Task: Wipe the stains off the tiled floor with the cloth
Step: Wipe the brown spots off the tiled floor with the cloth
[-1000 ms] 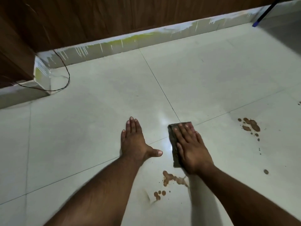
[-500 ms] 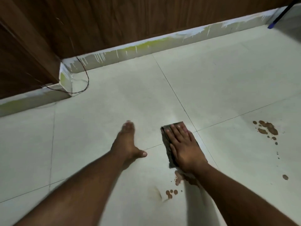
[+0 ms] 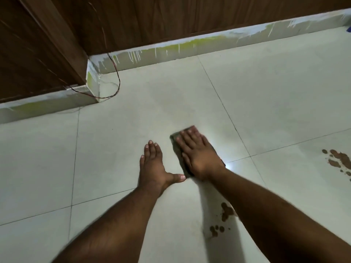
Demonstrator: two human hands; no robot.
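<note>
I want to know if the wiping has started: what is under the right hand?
A dark cloth lies flat under the right hand, pressed onto the pale tiled floor. Only its edges show; whether a stain lies beneath it cannot be seen.

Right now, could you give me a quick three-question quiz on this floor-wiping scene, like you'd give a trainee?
1. True or false: the right hand presses flat on the cloth.
2. The left hand is: A) holding the cloth, B) flat on the bare floor, C) gripping the wire.
3. Fill in: brown stains show beside the right ____, and more stains lie at the frame's right edge.

Key: 1 true; 2 B; 3 forearm.
</note>
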